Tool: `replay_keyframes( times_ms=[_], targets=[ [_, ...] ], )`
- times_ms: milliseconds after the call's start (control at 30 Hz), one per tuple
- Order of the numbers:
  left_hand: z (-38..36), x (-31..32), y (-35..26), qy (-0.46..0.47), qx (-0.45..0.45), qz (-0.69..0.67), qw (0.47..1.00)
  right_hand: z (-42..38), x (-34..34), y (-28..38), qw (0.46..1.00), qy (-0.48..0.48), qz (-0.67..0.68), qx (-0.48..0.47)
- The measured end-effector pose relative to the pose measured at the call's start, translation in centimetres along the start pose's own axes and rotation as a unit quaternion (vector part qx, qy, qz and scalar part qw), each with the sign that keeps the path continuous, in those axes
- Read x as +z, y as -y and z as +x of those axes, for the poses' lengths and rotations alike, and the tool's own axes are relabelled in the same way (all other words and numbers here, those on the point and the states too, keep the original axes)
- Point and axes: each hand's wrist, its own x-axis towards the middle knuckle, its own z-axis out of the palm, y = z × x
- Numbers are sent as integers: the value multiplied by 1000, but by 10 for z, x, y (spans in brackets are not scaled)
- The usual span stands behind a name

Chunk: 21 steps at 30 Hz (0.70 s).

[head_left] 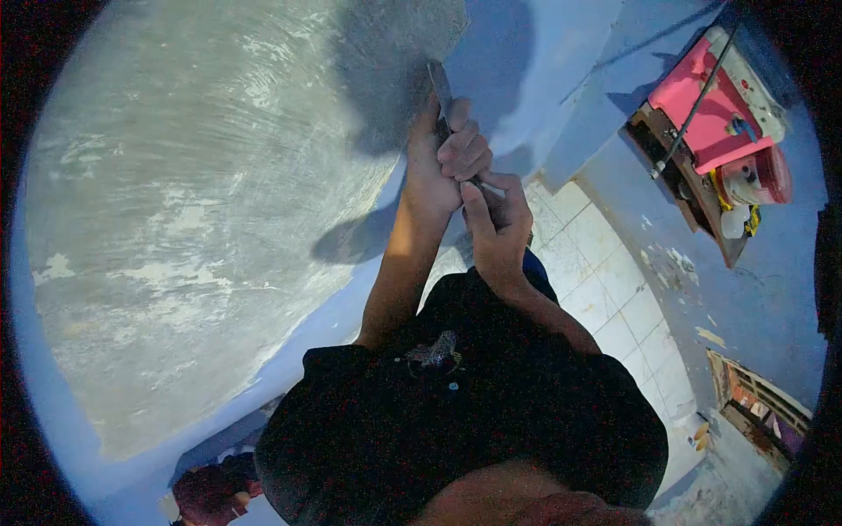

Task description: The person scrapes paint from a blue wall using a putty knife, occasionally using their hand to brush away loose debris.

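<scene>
My left hand (pixel 443 162) is closed around a scraper (pixel 439 83), with its flat, dark metal blade pointing up past the fingers. Just below it, my right hand (pixel 500 223) pinches the lower end of the same tool between thumb and fingers. Both hands are close together in front of my chest, near a wall with a large grey plastered patch (pixel 202 193). Most of the handle is hidden by my fingers. The blade appears to stand a little off the wall, though the exact gap is hard to judge.
Blue paint (pixel 491 61) surrounds the grey patch. On the right wall hangs a brown wooden shelf (pixel 671 167) with a pink container (pixel 702 96) and a clear reddish tub (pixel 759 180). White floor tiles (pixel 605 272) lie below. Dark red cloth (pixel 206 495) is at lower left.
</scene>
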Motion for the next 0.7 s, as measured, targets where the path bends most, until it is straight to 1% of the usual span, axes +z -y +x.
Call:
replay_keyframes(
  times_ms=[100, 200, 300, 400, 433, 500, 533, 700],
  targets=[
    [4, -12, -6, 82, -43, -29, 995, -1, 1, -1, 1000, -9, 3, -11],
    [5, -15, -6, 112, -36, -22, 993, -2, 3, 1, 1000, -25, -2, -11],
    [9, -11, -6, 123, -31, -4, 992, 2, 1, 6, 1000, -26, -2, 5],
    [28, 15, -4, 19, -39, -54, 998, 16, -1, 21, 998, -50, 23, 24],
    [34, 16, -2, 44, -41, -49, 997, 24, 0, 34, 997, -61, 46, 29],
    [49, 20, -1, 103, -49, -37, 993, 33, -5, 37, 997, -60, 40, 15],
    [54, 20, -2, 115, -49, -43, 991, 37, -8, 38, 998, -59, 36, 9],
    [48, 7, -1, 112, -61, -63, 990, 36, -7, 12, 997, -44, -3, -60]
  ],
)
